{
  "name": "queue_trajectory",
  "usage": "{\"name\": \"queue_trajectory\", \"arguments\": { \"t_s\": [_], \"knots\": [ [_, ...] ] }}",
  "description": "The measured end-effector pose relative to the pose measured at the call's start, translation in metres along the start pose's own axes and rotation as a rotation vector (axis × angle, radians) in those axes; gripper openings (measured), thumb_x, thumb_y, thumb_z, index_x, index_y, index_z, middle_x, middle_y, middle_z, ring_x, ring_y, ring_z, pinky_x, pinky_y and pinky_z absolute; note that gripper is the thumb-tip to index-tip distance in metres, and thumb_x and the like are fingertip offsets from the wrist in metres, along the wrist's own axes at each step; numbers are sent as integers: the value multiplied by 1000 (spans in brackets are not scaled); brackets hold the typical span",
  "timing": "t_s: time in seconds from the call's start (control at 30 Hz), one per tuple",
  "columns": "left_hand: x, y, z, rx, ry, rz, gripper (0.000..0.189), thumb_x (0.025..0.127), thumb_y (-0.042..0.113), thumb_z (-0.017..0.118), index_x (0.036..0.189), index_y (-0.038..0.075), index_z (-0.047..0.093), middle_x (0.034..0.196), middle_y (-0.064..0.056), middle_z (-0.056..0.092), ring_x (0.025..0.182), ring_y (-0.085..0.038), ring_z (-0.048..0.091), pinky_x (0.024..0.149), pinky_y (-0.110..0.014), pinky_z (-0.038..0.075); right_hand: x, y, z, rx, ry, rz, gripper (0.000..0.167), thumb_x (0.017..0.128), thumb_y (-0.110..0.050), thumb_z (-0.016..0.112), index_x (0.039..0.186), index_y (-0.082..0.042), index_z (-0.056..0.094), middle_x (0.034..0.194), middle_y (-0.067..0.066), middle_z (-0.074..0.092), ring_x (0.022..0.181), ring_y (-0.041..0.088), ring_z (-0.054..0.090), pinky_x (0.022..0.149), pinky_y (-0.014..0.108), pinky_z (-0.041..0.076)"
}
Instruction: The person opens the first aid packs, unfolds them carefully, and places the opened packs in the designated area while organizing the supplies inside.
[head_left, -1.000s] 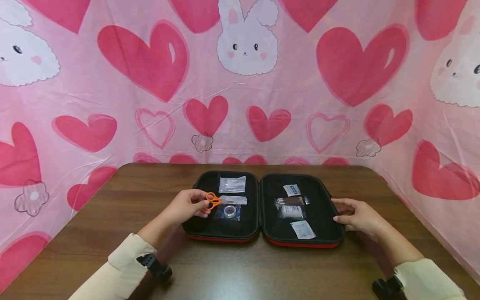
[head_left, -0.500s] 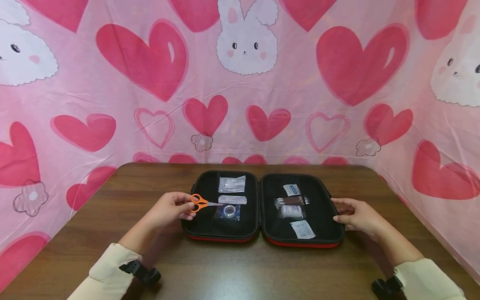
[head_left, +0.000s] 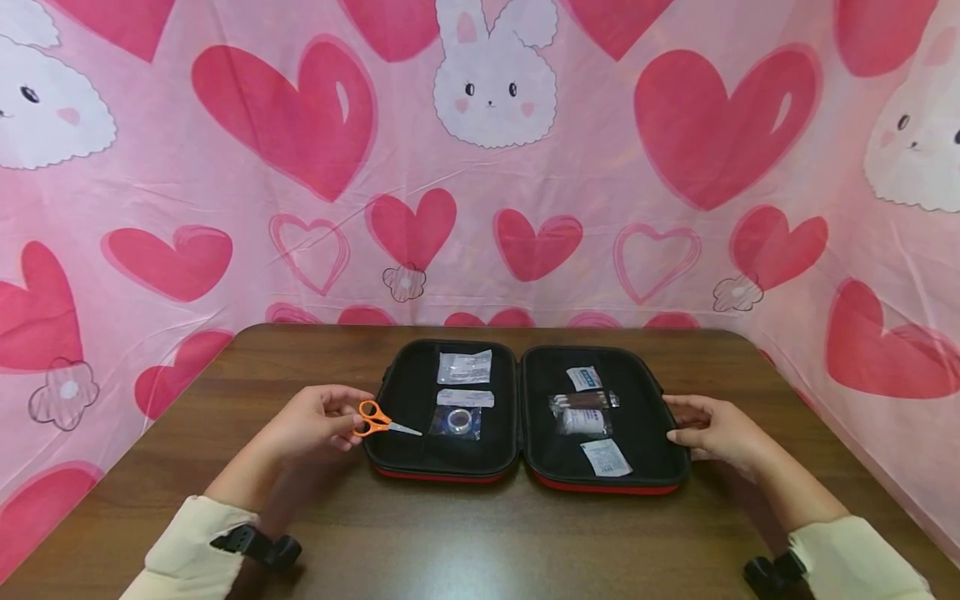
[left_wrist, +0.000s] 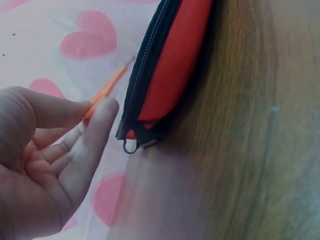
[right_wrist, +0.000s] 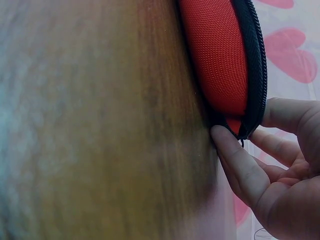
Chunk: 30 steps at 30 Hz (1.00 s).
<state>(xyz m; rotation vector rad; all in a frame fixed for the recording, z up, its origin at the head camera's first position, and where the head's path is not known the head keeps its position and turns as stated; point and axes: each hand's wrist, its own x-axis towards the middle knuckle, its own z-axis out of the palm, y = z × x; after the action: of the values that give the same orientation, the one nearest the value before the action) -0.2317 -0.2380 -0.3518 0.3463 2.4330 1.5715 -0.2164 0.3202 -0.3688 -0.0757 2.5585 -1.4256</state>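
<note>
An open zip-up case (head_left: 461,477), black inside and red outside, lies flat on the table. Orange-handled scissors (head_left: 380,421) are pinched by their handles between the thumb and fingers of my left hand (head_left: 318,421). Their blades point right, above the left half of the case. In the left wrist view the scissors (left_wrist: 106,91) appear edge-on beside the red case wall (left_wrist: 175,65). My right hand (head_left: 716,433) grips the case's right edge. The right wrist view has that hand (right_wrist: 280,170) with its thumb and fingers at the zippered corner.
The left half holds a white packet (head_left: 465,367), a thin white packet (head_left: 465,398) and a clear-bagged tape roll (head_left: 459,422). On the right half are a small sachet (head_left: 583,379), a swab pack (head_left: 585,401), a bandage roll (head_left: 582,422) and another sachet (head_left: 606,458).
My left hand has moved left with the scissors, from over the packets to the case's left edge. The blades now tilt downward to the right. My right hand has stayed in place.
</note>
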Motion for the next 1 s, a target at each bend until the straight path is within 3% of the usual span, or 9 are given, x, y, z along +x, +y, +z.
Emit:
{"name": "queue_trajectory", "arguments": {
  "t_s": [0.17, 0.37, 0.53, 1.0],
  "knots": [
    [-1, 4, -2, 115, 32, -14, 35, 89, -2, 66, 123, -5, 62, 82, -11, 67, 73, -29, 66, 64, -36, 59, -1, 0, 0, 5, -9, -6, 70, 88, -9, 72, 144, 10, 35, 119, 32, 55, 95, 28, 64, 75, 43, 58],
    [4, 6, 0, 159, 7, 6, 37, 86, 1, 71, 122, -3, 64, 83, -13, 67, 68, -24, 64, 63, -35, 59, -1, 0, 0, 7, -8, 2, 70, 88, -10, 73, 144, 10, 36, 119, 31, 55, 95, 28, 64, 76, 44, 58],
    [6, 9, 2, 215, 27, 17, 33, 84, -2, 71, 117, -4, 67, 81, -11, 66, 64, -21, 63, 60, -36, 58, 1, 2, 0, 6, -8, 5, 69, 88, -9, 72, 144, 10, 35, 121, 33, 54, 96, 28, 64, 76, 44, 58],
    [10, 15, 5, 268, -21, 32, 27, 83, -3, 72, 111, -1, 70, 73, -7, 65, 59, -21, 61, 56, -35, 57, 1, 1, 0, 12, -4, -5, 70, 87, -9, 73, 143, 10, 36, 121, 33, 55, 97, 28, 64, 75, 43, 58]
  ]
}}
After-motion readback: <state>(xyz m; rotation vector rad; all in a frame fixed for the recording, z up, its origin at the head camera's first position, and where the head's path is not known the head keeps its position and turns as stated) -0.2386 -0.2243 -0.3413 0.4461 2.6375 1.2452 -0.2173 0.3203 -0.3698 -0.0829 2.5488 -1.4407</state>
